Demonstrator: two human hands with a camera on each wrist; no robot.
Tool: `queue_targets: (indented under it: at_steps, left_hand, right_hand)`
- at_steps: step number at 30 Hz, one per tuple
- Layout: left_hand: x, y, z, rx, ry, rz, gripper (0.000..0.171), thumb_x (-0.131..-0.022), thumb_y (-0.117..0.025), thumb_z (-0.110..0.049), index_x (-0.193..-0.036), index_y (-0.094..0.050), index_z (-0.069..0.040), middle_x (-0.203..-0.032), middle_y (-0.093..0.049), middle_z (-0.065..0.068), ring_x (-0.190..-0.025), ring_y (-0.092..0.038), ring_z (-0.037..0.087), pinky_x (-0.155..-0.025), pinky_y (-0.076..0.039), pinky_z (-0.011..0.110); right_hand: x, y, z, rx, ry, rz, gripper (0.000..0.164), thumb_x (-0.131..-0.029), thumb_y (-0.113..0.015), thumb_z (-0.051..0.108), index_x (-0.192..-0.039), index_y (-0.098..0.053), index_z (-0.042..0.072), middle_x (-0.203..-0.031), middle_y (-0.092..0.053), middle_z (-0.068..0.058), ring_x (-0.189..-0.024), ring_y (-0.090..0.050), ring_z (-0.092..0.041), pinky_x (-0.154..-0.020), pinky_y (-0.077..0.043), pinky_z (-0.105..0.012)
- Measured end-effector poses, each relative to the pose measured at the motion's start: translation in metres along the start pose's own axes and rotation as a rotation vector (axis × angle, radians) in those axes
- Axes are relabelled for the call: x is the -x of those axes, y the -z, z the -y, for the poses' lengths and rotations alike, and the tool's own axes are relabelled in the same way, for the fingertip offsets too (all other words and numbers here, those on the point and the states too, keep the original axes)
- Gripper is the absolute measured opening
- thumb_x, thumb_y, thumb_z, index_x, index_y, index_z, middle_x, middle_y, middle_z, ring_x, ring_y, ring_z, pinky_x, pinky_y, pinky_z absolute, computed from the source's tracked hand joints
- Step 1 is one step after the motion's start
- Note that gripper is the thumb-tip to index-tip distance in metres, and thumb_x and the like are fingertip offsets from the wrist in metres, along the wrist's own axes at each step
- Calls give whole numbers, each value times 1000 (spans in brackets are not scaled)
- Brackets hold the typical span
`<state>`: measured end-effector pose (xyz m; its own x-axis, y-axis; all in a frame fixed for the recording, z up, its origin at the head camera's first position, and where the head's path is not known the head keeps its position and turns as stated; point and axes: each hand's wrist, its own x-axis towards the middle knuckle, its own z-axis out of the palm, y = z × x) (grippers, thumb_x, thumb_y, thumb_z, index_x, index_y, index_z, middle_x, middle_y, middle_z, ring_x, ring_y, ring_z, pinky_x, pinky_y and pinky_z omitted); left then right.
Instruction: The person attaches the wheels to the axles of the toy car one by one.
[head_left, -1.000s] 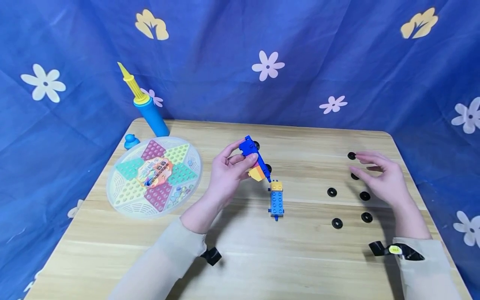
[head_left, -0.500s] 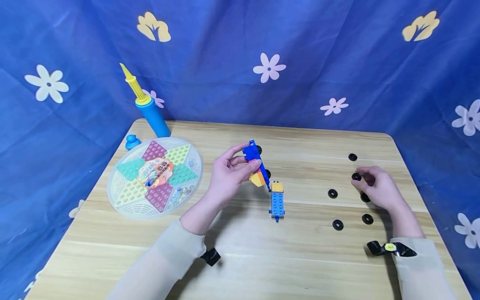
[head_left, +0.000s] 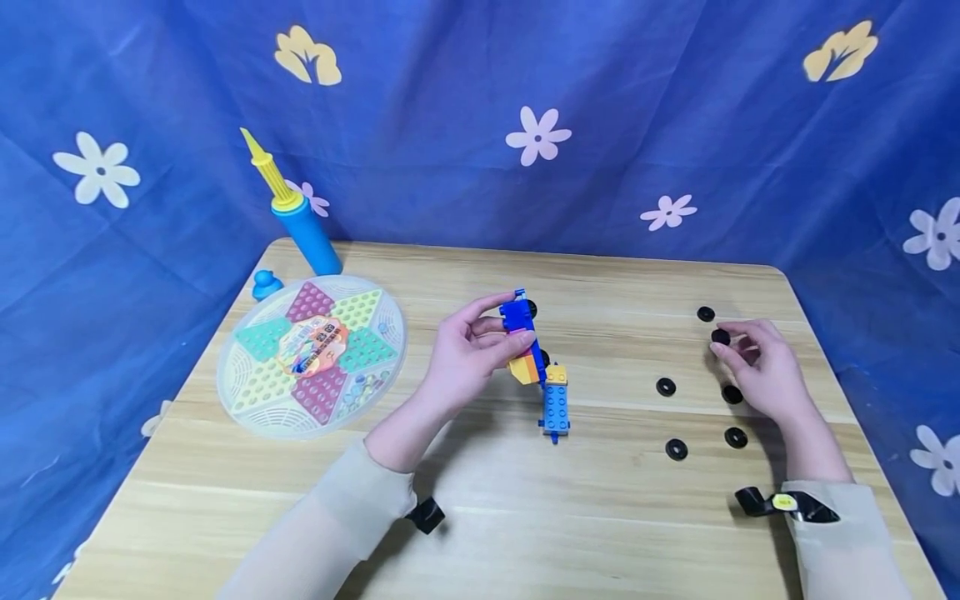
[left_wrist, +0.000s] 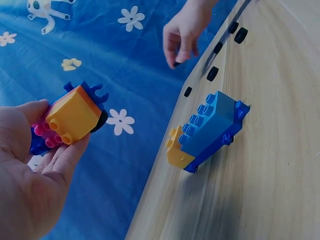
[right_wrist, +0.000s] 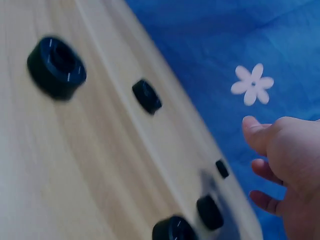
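In the head view my left hand (head_left: 468, 354) grips a toy block car (head_left: 517, 317) with a blue base, two black wheels and pink, orange and yellow blocks. Its yellow block (left_wrist: 75, 117) faces the left wrist camera. Just beside it on the table stands a second block car (head_left: 556, 408), light blue with a yellow front and bare axle pegs. My right hand (head_left: 768, 367) pinches a black toy wheel (head_left: 720, 337) between thumb and fingers, above the table. In the right wrist view that wheel is hidden behind the hand (right_wrist: 295, 155).
Several black wheels lie on the right of the table, among them a near one (head_left: 677, 450) and a far one (head_left: 706, 314). At left sits a round Chinese checkers board (head_left: 247, 400). Behind it are a blue and yellow hand pump (head_left: 307, 237) and a small blue object (head_left: 266, 286).
My right hand has come down from open fingers over the wheels, taken one and raised it slightly. My left hand has brought its block car a little to the right and nearer me.
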<state>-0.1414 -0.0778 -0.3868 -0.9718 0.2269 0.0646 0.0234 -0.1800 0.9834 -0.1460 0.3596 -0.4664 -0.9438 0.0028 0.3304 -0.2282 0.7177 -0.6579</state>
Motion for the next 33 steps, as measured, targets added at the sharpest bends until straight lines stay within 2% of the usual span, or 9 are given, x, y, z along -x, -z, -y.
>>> queue_targets:
  at_steps: [4,8,15,19,22,26,29,33]
  left_hand:
    - [1,-2,-1,-13,8,19,57,-93,-82,-2,-145,-62,-12,-112,-75,19,-95,-78,31,-79,-65,44]
    - [1,-3,-1,-15,10,31,57,-93,-82,-2,-145,-62,-12,-111,-75,19,-94,-78,32,-78,-65,45]
    - [1,-3,0,-28,13,44,57,-92,-83,-3,-145,-63,-14,-110,-74,19,-94,-78,32,-80,-65,46]
    - [2,-4,0,-33,14,58,56,-92,-83,-4,-144,-63,-15,-111,-74,18,-96,-78,33,-81,-64,46]
    - [2,-5,0,-24,16,66,57,-93,-82,-4,-145,-63,-14,-113,-74,18,-97,-77,34,-81,-64,46]
    - [2,-6,0,-24,20,67,57,-93,-82,-5,-145,-62,-13,-113,-74,19,-97,-77,33,-80,-65,46]
    - [2,-8,0,-24,22,68,56,-93,-83,-5,-145,-63,-13,-112,-74,19,-96,-77,33,-80,-65,46]
    - [2,-10,0,-25,24,70,56,-92,-83,-4,-144,-63,-13,-111,-75,19,-95,-78,33,-80,-65,46]
  right_hand:
    - [-4,1,17,-105,64,-74,36,-93,-76,-10,-128,-70,-6,-116,-63,-16,-91,-58,0,-83,-46,-7]
    - [-7,3,40,-188,173,-131,42,-84,-75,-24,-124,-71,-10,-113,-66,-18,-92,-62,-3,-86,-50,-11]
    - [-6,1,94,-394,363,-133,47,-78,-66,-36,-122,-67,-19,-103,-67,-22,-93,-67,-14,-90,-55,-22]
    - [-4,-3,115,-450,453,-112,50,-73,-66,-38,-120,-64,-23,-104,-65,-26,-93,-66,-17,-89,-55,-24]
    - [-1,-6,130,-464,498,-95,49,-73,-67,-36,-121,-63,-23,-105,-63,-28,-93,-65,-17,-89,-55,-23]
    - [3,-10,152,-476,545,-73,41,-80,-70,-26,-121,-65,-21,-105,-62,-29,-93,-66,-17,-87,-56,-22]
    - [7,-11,167,-460,576,-60,32,-87,-72,-16,-119,-67,-19,-104,-62,-29,-94,-66,-17,-85,-55,-20]
    - [10,-14,179,-383,600,-64,30,-97,-77,8,-116,-71,-13,-103,-65,-25,-97,-65,-17,-90,-52,-21]
